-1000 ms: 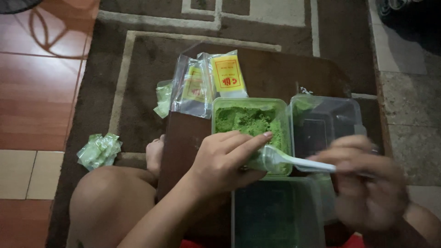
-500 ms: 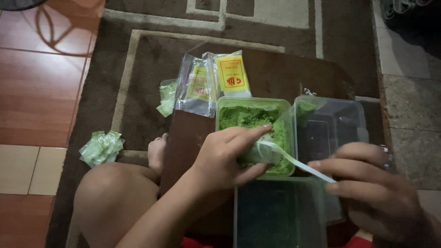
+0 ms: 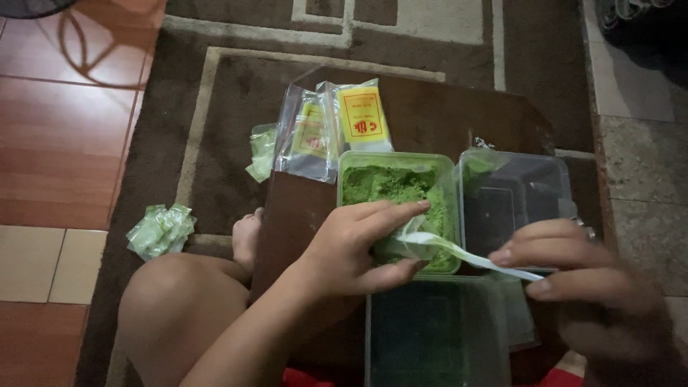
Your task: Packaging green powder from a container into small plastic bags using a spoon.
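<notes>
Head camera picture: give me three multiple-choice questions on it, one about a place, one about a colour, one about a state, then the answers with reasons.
1. Where does the heap of small green packets lie?
A. on the rug beside the person's knee
B. inside the empty clear tub
C. on the stack of bags

2. What colour is the powder in the tub?
A. red
B. green
C. white

3. What is the right hand doing?
A. resting flat on the floor
B. holding a white spoon
C. gripping a lid

Answers:
1 A, the packets sit on the brown rug left of the knee.
2 B, the tub's powder is plainly green.
3 B, its fingers pinch the white spoon by the handle, the bowl end reaching the small clear bag in the left hand.
</notes>
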